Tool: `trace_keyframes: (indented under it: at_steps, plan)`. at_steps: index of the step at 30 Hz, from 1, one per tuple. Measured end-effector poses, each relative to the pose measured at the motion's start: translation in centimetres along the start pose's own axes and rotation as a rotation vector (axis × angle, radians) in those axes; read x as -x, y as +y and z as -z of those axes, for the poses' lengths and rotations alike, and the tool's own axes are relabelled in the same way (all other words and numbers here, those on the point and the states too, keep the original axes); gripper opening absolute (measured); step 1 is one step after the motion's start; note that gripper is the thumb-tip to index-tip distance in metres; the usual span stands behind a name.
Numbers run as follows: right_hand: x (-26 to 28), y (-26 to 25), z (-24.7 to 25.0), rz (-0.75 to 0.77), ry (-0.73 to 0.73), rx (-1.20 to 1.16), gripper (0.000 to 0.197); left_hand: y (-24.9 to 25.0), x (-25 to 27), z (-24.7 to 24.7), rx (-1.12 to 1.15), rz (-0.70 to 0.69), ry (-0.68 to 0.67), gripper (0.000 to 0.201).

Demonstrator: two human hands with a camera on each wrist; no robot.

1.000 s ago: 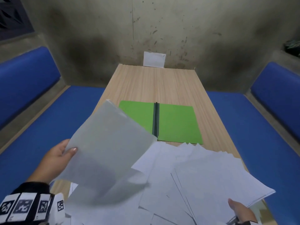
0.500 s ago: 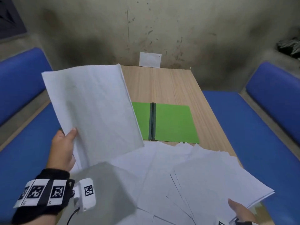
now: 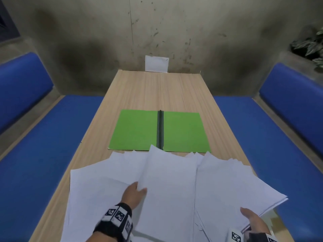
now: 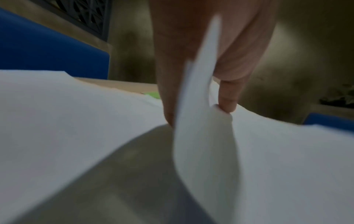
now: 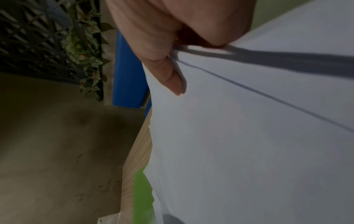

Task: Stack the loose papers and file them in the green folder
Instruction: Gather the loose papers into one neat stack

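The green folder [image 3: 159, 131] lies open and flat in the middle of the wooden table [image 3: 153, 89], its dark spine pointing at me. Several loose white papers [image 3: 108, 186] spread across the near end of the table, overlapping the folder's near edge. My left hand [image 3: 135, 193] pinches the left edge of one sheet [image 3: 171, 180] laid over the middle of the pile; the left wrist view shows that sheet [image 4: 199, 91] between thumb and fingers. My right hand [image 3: 251, 219] grips the near edge of a fanned stack [image 3: 236, 186] at the right, thumb [image 5: 170, 77] on top.
Blue padded benches [image 3: 52, 137] run along both sides of the table. A small white card [image 3: 156, 63] leans on the stained concrete wall at the table's far end. A leafy plant [image 3: 312, 44] sits on a ledge at the far right.
My left hand has brought the raised sheet down from the upper left and laid it over the middle of the pile. The right hand has kept its hold on the stack.
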State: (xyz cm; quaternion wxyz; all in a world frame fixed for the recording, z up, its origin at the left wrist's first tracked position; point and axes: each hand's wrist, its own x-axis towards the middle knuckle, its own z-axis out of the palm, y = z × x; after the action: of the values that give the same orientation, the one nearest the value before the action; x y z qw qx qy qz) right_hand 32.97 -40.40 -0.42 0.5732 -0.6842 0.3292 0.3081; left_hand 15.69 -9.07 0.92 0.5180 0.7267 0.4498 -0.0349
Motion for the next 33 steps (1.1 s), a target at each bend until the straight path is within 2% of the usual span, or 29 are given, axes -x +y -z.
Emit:
trace_keyframes:
  at_steps: [1,5,8,10,17,24,31,33]
  plan:
    - [0.0,0.2,0.0,0.01,0.012,-0.101,0.051,-0.1,0.1,-0.5,-0.027,0.019,-0.011,0.04]
    - [-1.0,-0.1,0.0,0.002,0.091,-0.027,0.05,0.3,0.1,-2.4,-0.08,0.001,-0.056,0.038]
    - [-1.6,0.2,-0.2,0.03,0.201,0.131,0.069,0.8,0.3,-3.4,-0.082,-0.007,-0.116,0.031]
    - [-1.5,1.1,-0.8,0.043,0.229,0.263,0.072,0.8,0.5,-3.1,-0.07,-0.011,-0.117,0.034]
    - [-0.2,1.6,-2.2,0.205,0.378,0.597,0.057,-0.4,0.5,1.9,-0.009,-0.047,0.002,0.042]
    - [-1.0,2.1,-0.3,0.158,0.487,0.597,0.052,-4.6,0.9,5.7,-0.019,0.067,0.145,0.04]
    - [-0.8,1.1,0.8,0.216,0.483,0.777,0.04,-6.9,1.4,6.7,-0.079,0.094,0.121,0.044]
    - [-0.6,0.6,1.5,0.219,0.504,0.807,0.044,-7.0,1.4,6.6,-0.106,0.096,0.116,0.045]
